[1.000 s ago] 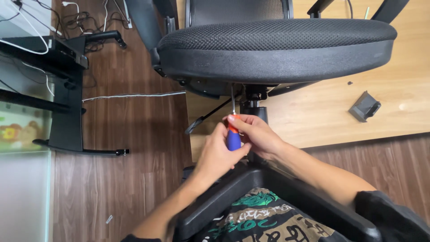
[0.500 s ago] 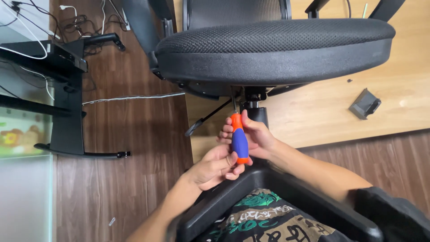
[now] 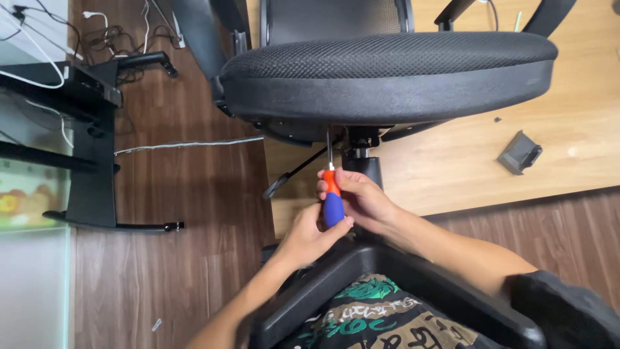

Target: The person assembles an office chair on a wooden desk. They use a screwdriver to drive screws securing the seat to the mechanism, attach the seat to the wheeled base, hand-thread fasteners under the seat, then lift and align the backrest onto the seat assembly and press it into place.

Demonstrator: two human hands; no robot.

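A black office chair with a mesh seat stands in front of me on the floor. A screwdriver with an orange and blue handle points straight up, its metal shaft reaching the underside of the seat beside the black centre column. My right hand wraps the upper part of the handle. My left hand cups the blue lower end from below. A black chair base leg crosses low in view, just under my hands.
A light wooden board lies under the chair, with a small grey plastic part on it at the right. At the left stand a black desk frame, a tangle of cables and a white cord across the dark wood floor.
The screwdriver handle, mostly hidden in my hands a second ago, now shows orange and blue. My left hand has slipped lower to the blue end, and the tool stays under the seat.
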